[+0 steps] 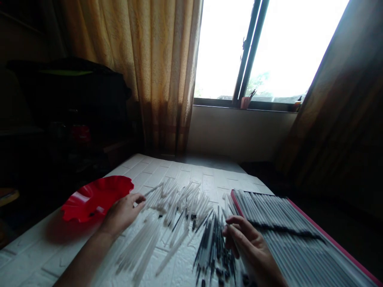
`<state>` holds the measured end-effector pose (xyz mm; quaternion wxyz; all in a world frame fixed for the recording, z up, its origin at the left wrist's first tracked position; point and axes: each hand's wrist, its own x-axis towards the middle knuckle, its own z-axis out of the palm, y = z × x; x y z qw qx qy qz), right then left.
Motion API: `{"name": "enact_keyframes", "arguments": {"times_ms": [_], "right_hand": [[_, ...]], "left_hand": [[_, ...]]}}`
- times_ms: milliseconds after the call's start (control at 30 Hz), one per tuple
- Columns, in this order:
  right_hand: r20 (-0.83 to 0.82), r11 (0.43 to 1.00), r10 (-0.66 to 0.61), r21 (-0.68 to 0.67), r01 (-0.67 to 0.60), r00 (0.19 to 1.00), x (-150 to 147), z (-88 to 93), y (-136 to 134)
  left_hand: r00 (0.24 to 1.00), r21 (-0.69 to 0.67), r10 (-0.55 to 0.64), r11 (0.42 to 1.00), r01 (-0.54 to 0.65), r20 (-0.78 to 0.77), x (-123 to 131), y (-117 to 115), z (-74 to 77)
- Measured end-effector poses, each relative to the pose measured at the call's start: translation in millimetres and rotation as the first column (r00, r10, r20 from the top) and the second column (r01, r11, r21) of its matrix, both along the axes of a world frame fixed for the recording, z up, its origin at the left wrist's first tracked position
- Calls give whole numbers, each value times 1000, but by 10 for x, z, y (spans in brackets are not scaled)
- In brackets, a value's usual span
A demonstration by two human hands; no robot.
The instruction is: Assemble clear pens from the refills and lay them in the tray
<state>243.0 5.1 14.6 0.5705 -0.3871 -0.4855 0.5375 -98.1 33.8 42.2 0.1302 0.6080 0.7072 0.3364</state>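
My left hand (127,211) is beside the red wavy-rimmed bowl (89,195), thumb and forefinger pinched at one end of a thin pen tube (154,189). The tube points toward a loose heap of clear pen barrels (182,197). More barrels (140,245) lie nearer me in a bundle. My right hand (243,239) hovers over a pile of dark pen refills (211,243), its fingers drawn together; what they pinch is too thin and blurred to name. Small black caps (194,217) are scattered between the heaps.
At the right, a red-edged box (299,235) holds rows of clear pens, with a black band across them. The table (161,165) has a white brick-pattern cover. Behind stand a curtain (164,71), a window (227,52) and a cup (245,102) on the sill.
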Motion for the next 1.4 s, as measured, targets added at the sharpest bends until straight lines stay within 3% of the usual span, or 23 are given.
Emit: {"name": "enact_keyframes", "arguments": {"times_ms": [167, 267, 367, 467, 567, 667, 767, 867, 1033, 1400], "right_hand": [[80, 994, 97, 44, -100, 992, -34, -56, 10], [140, 981, 185, 38, -192, 973, -30, -84, 15], [188, 984, 169, 21, -176, 967, -31, -129, 17], [266, 988, 148, 8, -156, 953, -43, -176, 18], [418, 985, 122, 60, -162, 900, -62, -179, 12], [572, 959, 67, 190, -211, 818, -87, -123, -8], [694, 920, 41, 254, -298, 719, -116, -59, -33], [785, 904, 19, 251, -346, 619, -141, -42, -46], [866, 898, 4, 216, -382, 500, -187, -81, -48], [902, 885, 1, 200, -421, 432, -237, -92, -75]], "left_hand": [[945, -187, -92, 982, 34, -313, 116, -49, -59], [907, -253, -138, 967, 36, -397, 189, -61, -75], [894, -256, -157, 965, 50, -420, 203, -59, -56], [904, -213, -175, 972, 96, -390, 222, -70, -27], [914, -162, -274, 959, 235, -298, 352, -127, -40], [879, -95, -446, 895, 436, -169, 581, -207, -130], [846, -16, -530, 848, 530, -57, 776, -268, -261], [828, 41, -561, 827, 561, 7, 854, -301, -352], [796, 88, -602, 798, 596, 65, 866, -336, -379], [763, 124, -647, 756, 643, -8, 903, -402, -404]]}}
